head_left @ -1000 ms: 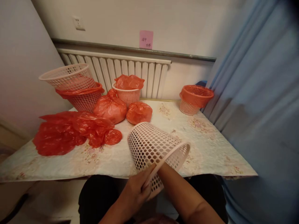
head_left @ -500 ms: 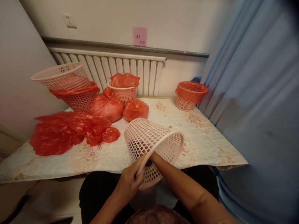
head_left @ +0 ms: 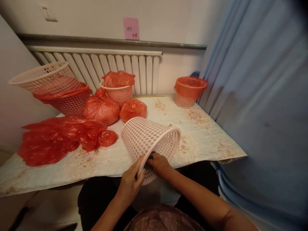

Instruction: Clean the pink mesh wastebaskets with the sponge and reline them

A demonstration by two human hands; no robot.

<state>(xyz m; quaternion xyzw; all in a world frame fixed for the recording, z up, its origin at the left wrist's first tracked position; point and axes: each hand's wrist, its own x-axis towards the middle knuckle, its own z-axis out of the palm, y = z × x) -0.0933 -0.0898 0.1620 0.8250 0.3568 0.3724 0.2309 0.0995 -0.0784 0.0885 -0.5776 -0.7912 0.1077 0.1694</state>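
Note:
A pale pink plastic mesh wastebasket [head_left: 141, 133] lies tilted on its side at the front edge of the table, its open mouth towards me and to the right. My left hand [head_left: 132, 178] is closed around the near part of its rim, thumb on one side and fingers on the other. Just inside the mouth, my right hand [head_left: 160, 165] has its fingers curled against a small dark thing [head_left: 151, 156]. Its kind cannot be made out, and the fingertips are partly hidden.
Crumpled red plastic bags [head_left: 62, 136] lie on the left of the table. Behind them stand nested baskets [head_left: 60, 99], two filled red bags [head_left: 102, 109] and a lined basket [head_left: 120, 94]. Another red-lined basket [head_left: 185, 101] stands by the blue curtain [head_left: 252, 106].
My right hand has drawn back from deep inside the basket towards its mouth. My left hand keeps its hold on the rim. The whole view has shifted, so things appear further left.

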